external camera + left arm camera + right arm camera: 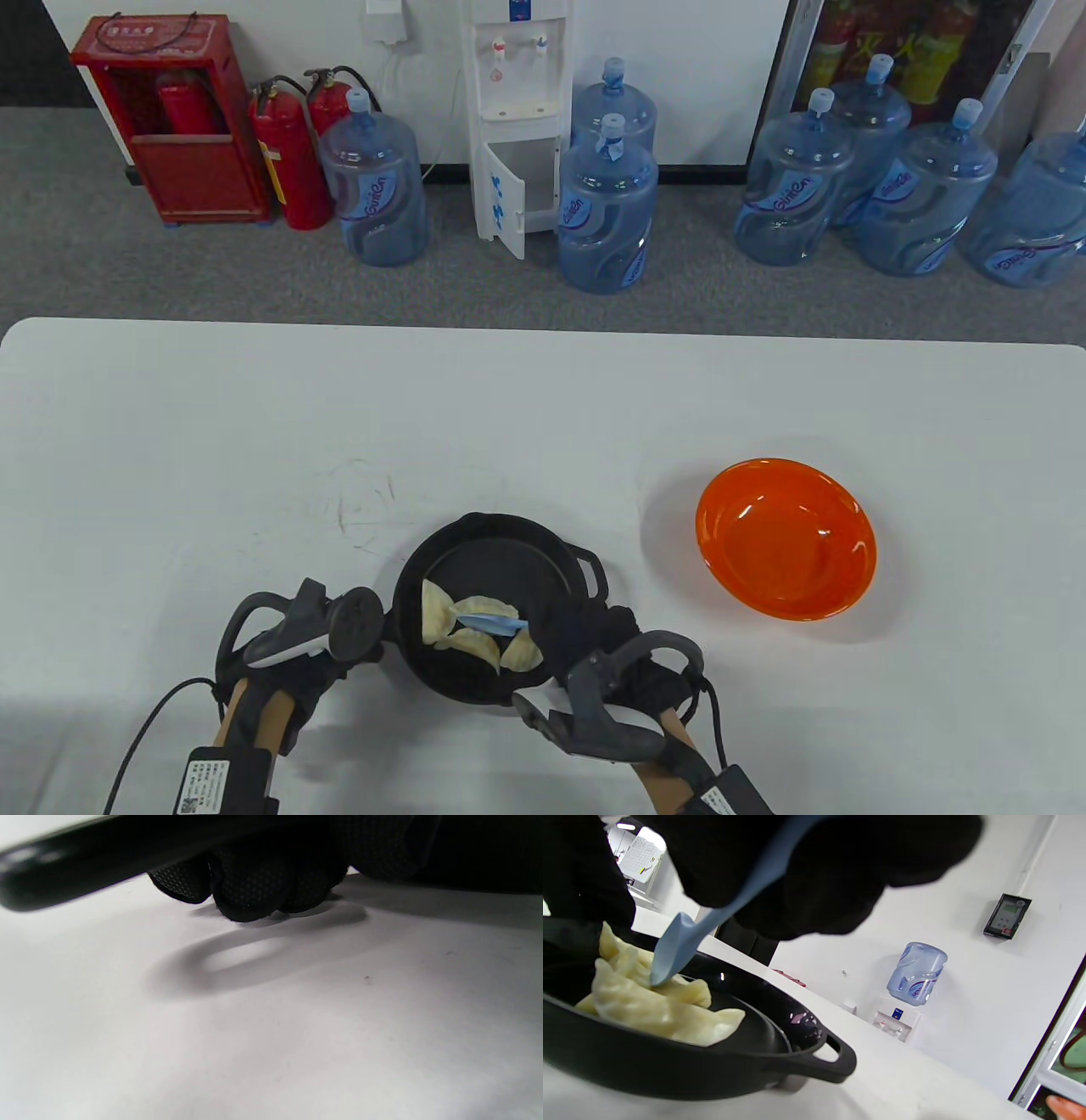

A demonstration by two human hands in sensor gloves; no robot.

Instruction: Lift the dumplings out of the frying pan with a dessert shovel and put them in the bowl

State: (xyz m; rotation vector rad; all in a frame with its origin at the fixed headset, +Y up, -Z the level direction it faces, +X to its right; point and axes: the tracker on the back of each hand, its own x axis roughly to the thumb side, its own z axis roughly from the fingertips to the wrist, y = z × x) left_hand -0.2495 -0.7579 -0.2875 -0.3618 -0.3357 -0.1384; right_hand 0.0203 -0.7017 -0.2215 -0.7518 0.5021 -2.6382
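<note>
A black frying pan [517,560] [670,1073] sits near the table's front edge and holds several pale dumplings [441,624] [649,1005]. My right hand [585,641] [806,878] grips a light blue dessert shovel [496,625] [678,942]. The shovel's tip rests against the dumplings in the pan. My left hand [361,641] is at the pan's left side, its fingers [254,887] curled around the pan's long handle [85,861]. The orange bowl [785,539] stands empty to the right of the pan, apart from both hands.
The white table [254,441] stretches far and left of the pan. On the floor beyond its far edge stand several blue water bottles [607,212], a white water dispenser [517,119] and red fire extinguishers [288,153].
</note>
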